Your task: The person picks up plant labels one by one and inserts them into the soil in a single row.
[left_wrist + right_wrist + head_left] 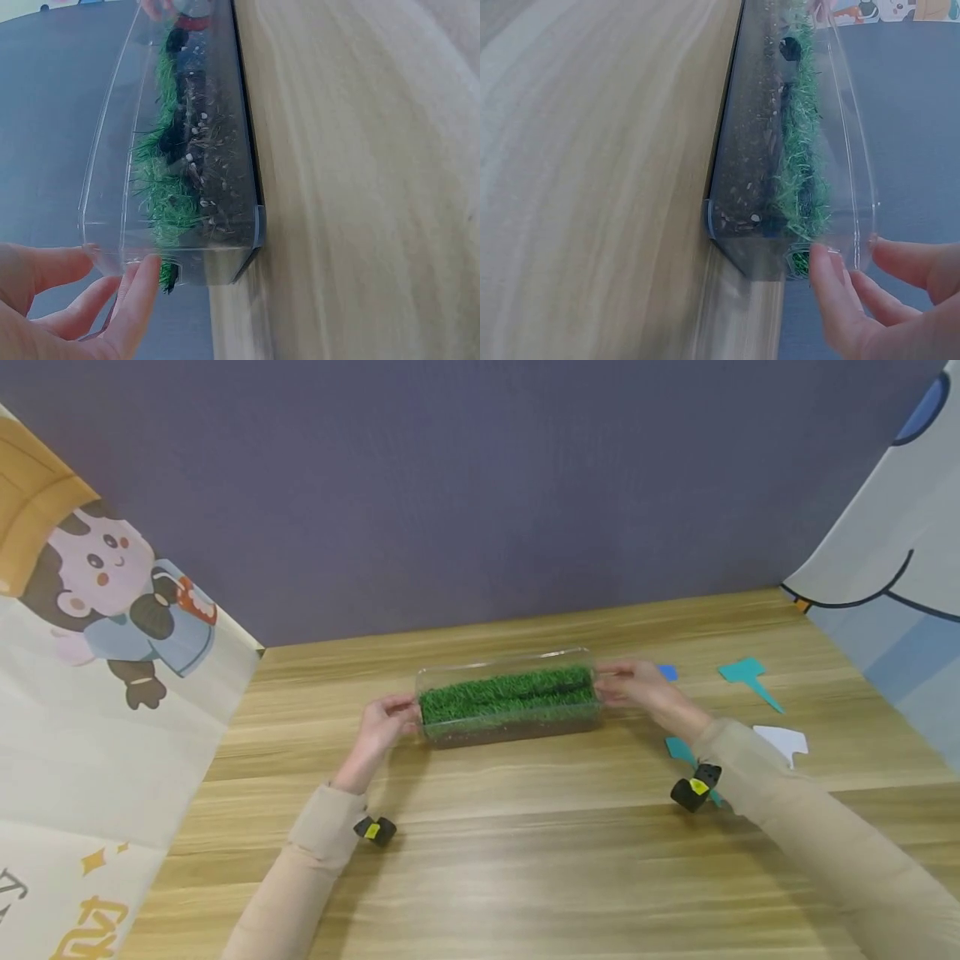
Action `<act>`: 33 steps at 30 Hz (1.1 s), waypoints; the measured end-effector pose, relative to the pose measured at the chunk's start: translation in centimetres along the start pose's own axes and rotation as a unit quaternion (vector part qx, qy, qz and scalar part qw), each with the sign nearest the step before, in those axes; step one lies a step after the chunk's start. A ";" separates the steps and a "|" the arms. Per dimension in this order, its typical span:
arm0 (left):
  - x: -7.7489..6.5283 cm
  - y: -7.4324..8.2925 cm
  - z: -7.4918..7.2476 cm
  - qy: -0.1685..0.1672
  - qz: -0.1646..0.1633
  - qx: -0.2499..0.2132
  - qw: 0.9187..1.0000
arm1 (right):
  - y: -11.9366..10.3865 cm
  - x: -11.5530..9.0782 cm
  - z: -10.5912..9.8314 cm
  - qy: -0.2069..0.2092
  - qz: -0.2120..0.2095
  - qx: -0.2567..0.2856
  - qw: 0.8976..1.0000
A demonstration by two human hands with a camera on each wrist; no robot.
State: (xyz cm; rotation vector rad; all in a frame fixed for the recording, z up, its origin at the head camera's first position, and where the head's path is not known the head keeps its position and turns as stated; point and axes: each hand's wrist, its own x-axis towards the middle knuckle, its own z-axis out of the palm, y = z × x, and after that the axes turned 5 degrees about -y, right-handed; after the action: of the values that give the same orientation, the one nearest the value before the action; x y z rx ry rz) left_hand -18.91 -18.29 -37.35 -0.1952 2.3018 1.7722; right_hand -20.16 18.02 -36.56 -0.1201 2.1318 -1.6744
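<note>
A clear plastic planter box [517, 727] sits lengthwise in front of me, near the back of the table. Dark soil with pale specks [210, 154] shows through its wall, and strips of artificial grass [510, 685] run along it. My left hand [384, 722] holds the left end, thumb and fingertips at the end wall and upper rim. At the opposite end, my right hand [637, 687] grips the box the same way, its fingers [907, 259] against the clear plastic.
On the wood-grain table [517, 843], to the right, lie a teal T-shaped plant label [744, 670], a white label [783, 742], another teal one [678, 749] partly under my right arm, and a blue piece [667, 672]. A dark blue-grey panel [480, 493] rises behind.
</note>
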 end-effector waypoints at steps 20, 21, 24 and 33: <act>-1.8 -0.6 0.4 -0.022 -0.002 -0.009 1.000 | 0.8 -2.1 -0.3 -0.016 0.022 0.014 1.000; -2.0 -0.6 0.4 -0.024 -0.003 -0.009 1.000 | 0.8 -2.3 -0.2 -0.017 0.022 0.012 1.000; -2.4 -0.8 0.4 -0.027 -0.001 -0.007 1.000 | 0.8 -2.8 -0.1 -0.018 0.020 0.009 1.000; -3.3 -1.0 0.5 -0.035 0.010 0.002 0.999 | 1.0 -4.1 0.4 -0.009 0.031 0.006 0.999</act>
State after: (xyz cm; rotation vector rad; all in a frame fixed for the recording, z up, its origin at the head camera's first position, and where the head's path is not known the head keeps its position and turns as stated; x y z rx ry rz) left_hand -15.38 -18.17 -37.56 -0.1082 2.2663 1.7564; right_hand -16.12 19.29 -36.49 -0.0641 2.0903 -1.6438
